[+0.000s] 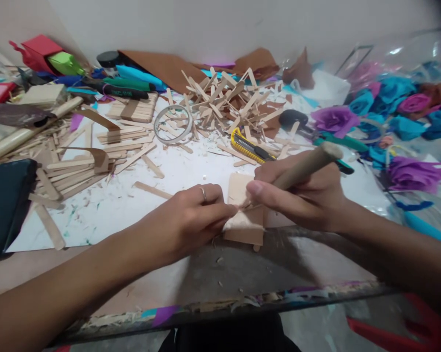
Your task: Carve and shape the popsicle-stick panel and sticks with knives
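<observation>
so the main thing was a small pale wood block (245, 230), kinda rectangular w/ rounded top corners. its upper part looked light n creamy, the lower part was a bit browner w/ a bright patch across it, n a rough-looking line ran across the middle where the fingers were. a rounded craft stick tip (256, 248) poked out from under its bottom edge. pic's a bit blurry so fine detail is hard to tell tbh.

position-wise, it lay btwn the two hands, top part over the white paper (191, 168), bottom part over the bare desk (216, 288). left hand (196, 215) was right at its left side, fingers curled in narrow w/ the tips touching it abt midway up; can't tell if they pinched it or just pressed. there was a ring (203, 194) on one finger. right hand (301, 195) was on the other side, closed around a thick round wooden stick (310, 164) that slanted up n to the right, its low end hidden near the block's middle.

fyi a yellow cutter (250, 146) lay just beyond the block, near a messy craft stick pile (220, 98) n a tape roll (172, 124).
</observation>
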Demonstrator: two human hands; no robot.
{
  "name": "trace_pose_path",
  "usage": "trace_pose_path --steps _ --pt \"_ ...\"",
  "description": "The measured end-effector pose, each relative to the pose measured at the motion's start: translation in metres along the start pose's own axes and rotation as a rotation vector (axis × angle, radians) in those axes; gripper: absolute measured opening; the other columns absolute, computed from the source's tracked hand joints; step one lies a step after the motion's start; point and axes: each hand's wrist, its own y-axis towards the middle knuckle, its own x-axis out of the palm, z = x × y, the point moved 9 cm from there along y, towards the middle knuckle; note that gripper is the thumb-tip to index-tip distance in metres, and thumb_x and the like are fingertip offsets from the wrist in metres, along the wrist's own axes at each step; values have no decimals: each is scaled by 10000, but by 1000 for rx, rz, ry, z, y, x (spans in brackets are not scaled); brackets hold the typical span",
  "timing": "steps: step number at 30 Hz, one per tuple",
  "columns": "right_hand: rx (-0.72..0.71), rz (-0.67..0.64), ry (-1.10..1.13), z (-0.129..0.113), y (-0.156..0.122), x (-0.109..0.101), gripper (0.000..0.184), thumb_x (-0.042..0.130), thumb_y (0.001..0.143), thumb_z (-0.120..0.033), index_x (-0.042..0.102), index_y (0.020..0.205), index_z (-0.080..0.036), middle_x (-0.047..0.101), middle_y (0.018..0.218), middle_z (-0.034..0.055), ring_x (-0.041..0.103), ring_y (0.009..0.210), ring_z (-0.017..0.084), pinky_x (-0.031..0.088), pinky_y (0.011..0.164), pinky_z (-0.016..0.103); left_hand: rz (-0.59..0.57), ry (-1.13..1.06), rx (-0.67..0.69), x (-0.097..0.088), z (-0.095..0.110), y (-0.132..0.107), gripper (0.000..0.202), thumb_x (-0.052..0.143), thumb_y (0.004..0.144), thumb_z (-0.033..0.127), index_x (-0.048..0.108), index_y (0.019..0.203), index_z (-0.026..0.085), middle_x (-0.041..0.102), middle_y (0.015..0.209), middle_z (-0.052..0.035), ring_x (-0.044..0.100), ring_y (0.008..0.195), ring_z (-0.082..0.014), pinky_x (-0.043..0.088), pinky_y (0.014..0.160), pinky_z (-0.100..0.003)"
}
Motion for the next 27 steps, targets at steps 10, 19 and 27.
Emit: trace_pose_path --steps 10,19,27 --pt "39 -14 -195 -10 0 2 438 608 1025 -175 434 623 -191 335 555 -80 298 486 68 271 520 289 10 23 17 -1 1 2 113 626 987 61 698 1007 146 669 939 -62 634 792 -128 488 684 -253" --pt "65 -64 -283 -9 1 4 446 588 1027 -235 422 614 -211 378 504 -66 330 444 85 292 476 300 1 47 25 -2 3 4 150 601 1010 100 711 1096 156 697 982 -80 670 827 -154 513 713 -268" --pt "6 -47 -254 -13 0 2 425 603 1022 -194 445 627 -198 363 538 -73 322 468 67 287 498 280 -6 43 37 -2 4 4 171 579 1036 120 696 1157 152 677 972 -67 642 817 -137 496 716 -262"
